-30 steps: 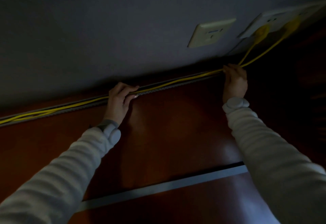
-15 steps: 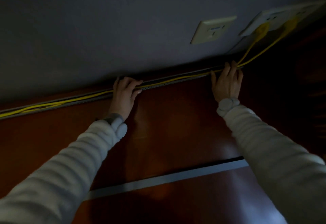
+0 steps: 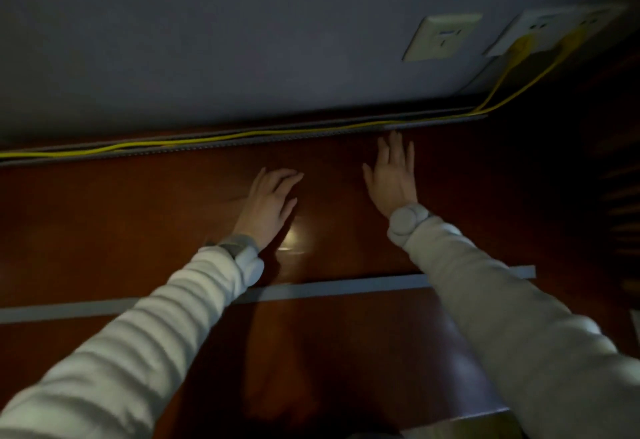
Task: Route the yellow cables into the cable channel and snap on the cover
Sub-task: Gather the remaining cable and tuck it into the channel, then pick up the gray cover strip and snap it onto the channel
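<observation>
Yellow cables (image 3: pixel 221 141) sit in the channel (image 3: pixel 311 134) at the far bench (image 3: pixel 138 217) edge. Both hands, left (image 3: pixel 268 203) & right (image 3: pixel 393 175), open and empty. Cover (image 3: pixel 346 287) lies near me; imo line it up end-to-end b4 pressing.

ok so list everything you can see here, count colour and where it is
thin yellow cables: two, yellow, lying along the channel, rising at right to the far socket
long grey slotted cable channel: one, grey, along the back edge of the desk under the wall
flat grey cover strip: one, pale grey, lying loose on the desk nearer the person
white wall socket plates: two, white, on the wall at upper right
glossy red-brown wooden desk: one, red-brown, under everything
grey wall: one, grey, behind the desk
left hand: one, open, empty, over the desk
right hand: one, open, empty, fingertips near the channel
</observation>
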Demonstrator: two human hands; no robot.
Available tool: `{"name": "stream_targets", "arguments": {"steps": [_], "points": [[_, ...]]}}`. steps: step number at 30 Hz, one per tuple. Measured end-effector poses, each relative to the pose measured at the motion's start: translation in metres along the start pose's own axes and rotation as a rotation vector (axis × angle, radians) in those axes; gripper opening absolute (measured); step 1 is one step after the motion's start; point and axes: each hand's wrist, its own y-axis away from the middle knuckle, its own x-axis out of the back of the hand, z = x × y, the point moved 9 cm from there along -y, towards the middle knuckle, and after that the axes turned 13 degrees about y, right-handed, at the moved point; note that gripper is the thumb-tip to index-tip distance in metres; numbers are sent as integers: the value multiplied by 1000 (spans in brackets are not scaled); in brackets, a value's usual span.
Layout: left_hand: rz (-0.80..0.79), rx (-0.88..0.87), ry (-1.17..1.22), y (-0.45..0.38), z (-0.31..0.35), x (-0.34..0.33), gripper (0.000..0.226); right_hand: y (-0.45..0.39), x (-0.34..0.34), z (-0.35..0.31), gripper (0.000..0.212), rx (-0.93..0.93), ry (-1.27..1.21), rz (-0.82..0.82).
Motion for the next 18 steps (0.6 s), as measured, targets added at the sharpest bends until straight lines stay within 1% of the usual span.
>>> {"name": "stream_targets", "arguments": {"steps": [3,6,8,10,12,15,18], "points": [[-13,40,7,39,-3,1,38,41,-5,-43,56,113,-21,-27],[-62,92,-29,82,-8,-5,33,90,-13,-81,53,265,-44,-46],[-56,119,-74,114,-12,-7,29,125,-18,-102,45,409,-48,-54],[-15,137,-105,145,-18,-4,28,151,-20,-111,36,520,-85,-32],[-3,161,-117,170,-26,-2,33,168,-22,-111,38,562,-122,-53],[-27,183,-108,202,-37,-5,38,188,-27,-109,44,595,-131,-87],[-28,189,-148,213,-45,-5,41,197,-31,-100,44,569,-125,-106]]}}
